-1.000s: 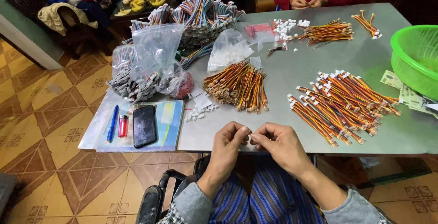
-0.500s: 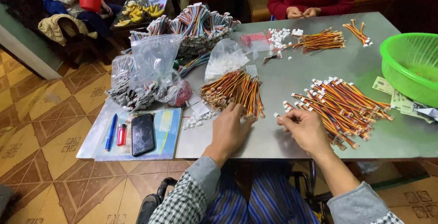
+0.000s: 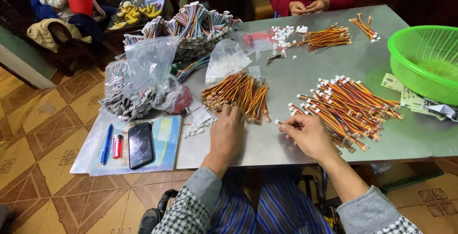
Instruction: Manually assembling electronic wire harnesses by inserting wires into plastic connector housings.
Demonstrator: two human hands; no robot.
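Wires by left hand: loose pile of orange, yellow and black wire leads near the front edge of the grey table; their near ends lie under the fingertips.
Left hand: left hand lies palm down, fingers spread and slightly curled onto the edge of that pile; it touches the leads, but whether it pinches one cannot be told.
Right hand: right hand is half curled, thumb and forefinger closed together on what looks like a single lead or small plug at its fingertips; the piece is too small to name for certain.
Finished-looking pile: larger heap of leads with white plugs lies just right of the right hand, touching its far side.
Loose plugs: small white plugs sit scattered just left of the left hand.
Step in hand: judging from the hands, a fresh lead is being picked from the left pile while the right hand deals with a small piece.
Next move calls for: separating one lead cleanly from its tangled neighbours, a fine pinch and not a grab.
Farther out: clear bags of parts, a phone, a blue pen, a green basket, and another person's hands at the far side.
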